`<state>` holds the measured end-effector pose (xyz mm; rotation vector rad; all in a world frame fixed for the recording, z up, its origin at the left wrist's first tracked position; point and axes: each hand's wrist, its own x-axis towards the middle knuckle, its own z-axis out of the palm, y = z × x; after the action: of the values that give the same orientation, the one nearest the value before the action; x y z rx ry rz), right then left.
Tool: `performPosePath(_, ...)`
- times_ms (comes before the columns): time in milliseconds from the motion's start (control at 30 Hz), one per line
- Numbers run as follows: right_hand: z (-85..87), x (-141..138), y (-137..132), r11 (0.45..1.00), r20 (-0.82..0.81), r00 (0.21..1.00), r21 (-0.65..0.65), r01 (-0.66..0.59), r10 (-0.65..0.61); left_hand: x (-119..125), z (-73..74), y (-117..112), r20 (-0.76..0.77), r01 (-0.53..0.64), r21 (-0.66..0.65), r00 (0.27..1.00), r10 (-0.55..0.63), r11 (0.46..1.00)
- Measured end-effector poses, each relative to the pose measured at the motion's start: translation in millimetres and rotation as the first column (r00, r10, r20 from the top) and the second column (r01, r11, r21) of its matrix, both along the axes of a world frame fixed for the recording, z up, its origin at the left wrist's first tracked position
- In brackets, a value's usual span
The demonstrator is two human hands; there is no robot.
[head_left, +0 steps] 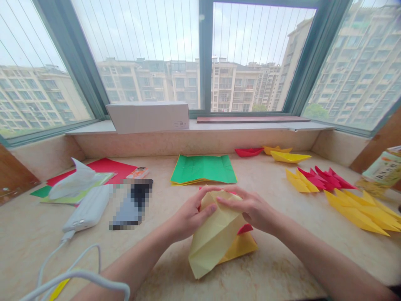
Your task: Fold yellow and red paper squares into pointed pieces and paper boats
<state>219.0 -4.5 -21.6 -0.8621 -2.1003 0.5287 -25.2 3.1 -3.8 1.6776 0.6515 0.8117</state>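
Note:
A creased sheet of pale yellow paper (213, 238) is held up off the counter, tilted towards me. My left hand (196, 211) grips its upper left side, with the thumb laid on the near face. On the upper right, my right hand (247, 207) pinches the same sheet, fingers along its top edge. Behind and below it lies a darker yellow folded paper (242, 247) with a bit of red paper (245, 228) at its top; the pale sheet hides much of both. Farther back is a stack of creased green paper (204, 169) with yellow edges beneath.
Folded red (249, 152) and yellow paper boats (290, 157) stand at the back right. Several yellow folded pieces (365, 211) lie nearer. A plastic bottle (384, 171) is far right. At left are a white power bank (87, 209), its cable (90, 274), a blurred-out object (133, 205) and red paper (114, 167).

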Motion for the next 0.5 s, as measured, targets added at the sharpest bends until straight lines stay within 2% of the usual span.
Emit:
performPosePath(100, 2.2, -3.1, -1.3, 0.977, 0.218, 0.97, 0.154, -0.147, 0.112, 2.1, 1.7, 0.3, -0.062, 0.0, 0.099, 0.998, 0.006, 0.995)
performPosePath(167, 3.5, -3.7, -0.8, 0.967, 0.199, 0.974, 0.207, -0.149, 0.107, 1.8, 2.8, 2.3, -0.071, -0.002, 0.075, 0.997, 0.007, 0.997)
performPosePath(233, 5.2, -3.1, 1.1, 0.975, 0.087, 0.995, 0.212, -0.057, 0.039, 0.7, 3.2, 5.4, -0.037, -0.072, 0.025, 0.997, 0.073, 0.997)
performPosePath(300, 7.3, -2.0, 4.0, 0.973, -0.061, 0.991, 0.193, 0.125, -0.115, -0.2, 2.9, 9.0, 0.031, -0.207, -0.014, 0.978, 0.208, 0.978)
performPosePath(367, 8.7, -2.4, 6.7, 0.946, -0.23, 0.932, 0.1, 0.308, -0.279, 0.0, 2.5, 11.7, 0.125, -0.343, -0.069, 0.929, 0.349, 0.937)
performPosePath(400, 8.7, -4.0, 7.4, 0.938, -0.304, 0.894, 0.007, 0.347, -0.328, 0.8, 2.2, 12.3, 0.176, -0.39, -0.1, 0.898, 0.402, 0.915)
performPosePath(433, 8.2, -6.8, 7.3, 0.938, -0.362, 0.865, -0.108, 0.331, -0.347, 2.2, 2.1, 12.3, 0.229, -0.42, -0.126, 0.869, 0.439, 0.899)
performPosePath(500, 5.9, -16.1, 4.3, 0.93, -0.45, 0.841, -0.334, 0.152, -0.299, 6.5, 1.9, 10.3, 0.331, -0.461, -0.145, 0.811, 0.482, 0.875)
